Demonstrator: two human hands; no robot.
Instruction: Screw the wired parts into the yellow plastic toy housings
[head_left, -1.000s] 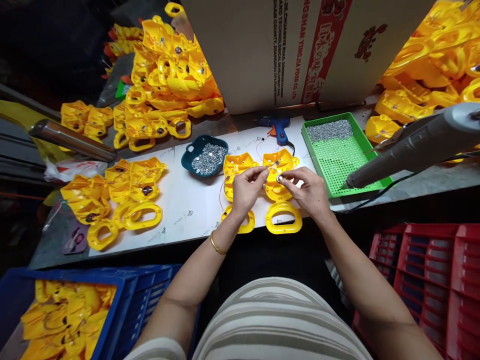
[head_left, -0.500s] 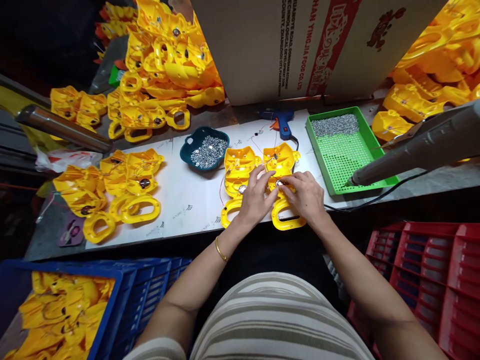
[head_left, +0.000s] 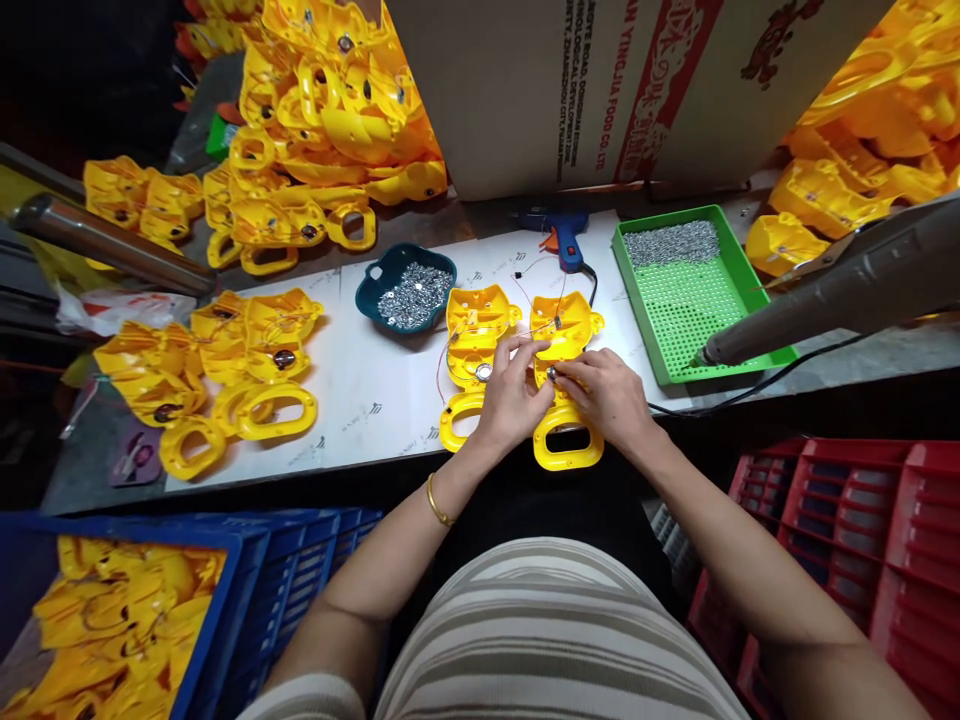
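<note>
Two yellow plastic shells with ring handles lie open side by side on the white sheet. Both my hands are at the right shell (head_left: 564,322); the left shell (head_left: 480,318) rests beside my left hand, a round metal disc in its lower part. My right hand (head_left: 611,395) pinches a small round metal piece (head_left: 553,373) over the right shell's lower half. Closed around that shell's left edge is my left hand (head_left: 514,390), its fingertips near the piece. Thin red wires run from the right shell to a small black part (head_left: 518,275).
A dark green bowl (head_left: 411,290) of small metal parts stands left, a green tray (head_left: 667,370) right. Behind are a blue glue gun (head_left: 568,245) and a cardboard box (head_left: 510,100). More yellow shells (head_left: 281,325) lie left. A grey bar (head_left: 810,300) crosses the tray.
The right shell has turned slightly, its handle shifting left and towards me. My right hand has raised the metal piece a little. The whole view has shifted slightly.
</note>
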